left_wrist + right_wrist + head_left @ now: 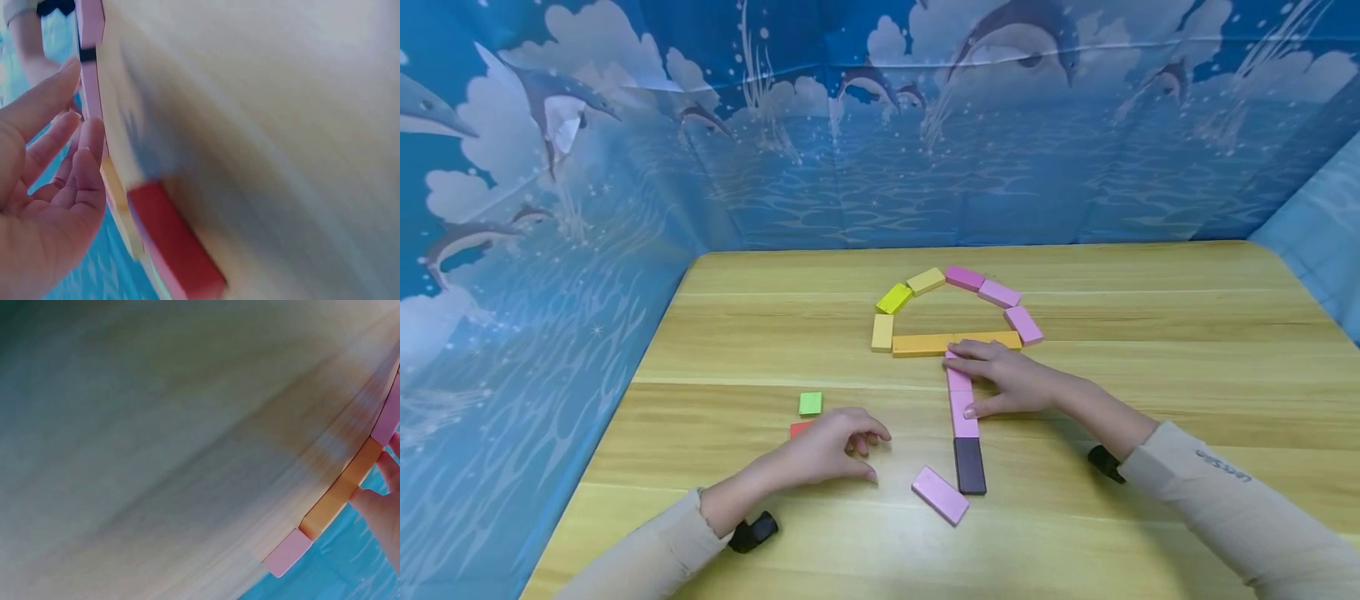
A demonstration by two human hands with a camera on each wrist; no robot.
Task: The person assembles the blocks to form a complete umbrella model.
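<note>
My right hand (pixel 1011 379) lies over a column of pink blocks (pixel 961 404) below the long orange block (pixel 925 344). Its fingertips touch the column's upper end, while the thumb rests against the right side of the lower pink block. At the column's bottom end is a black block (pixel 970 467). My left hand (pixel 831 446) hovers at the left with loosely bent fingers and holds nothing. A red block (pixel 178 244) sits beside it, partly hidden by it in the head view. Between the hands, nearer me, a loose pink block (pixel 940 496) lies at a slant.
Above the orange block, yellow blocks (pixel 894 298) and pink blocks (pixel 999 292) form an arch. A green block (pixel 810 404) lies behind the left hand. Blue dolphin-print cloth (pixel 865 183) borders the wooden table (pixel 760 308) at the back and sides.
</note>
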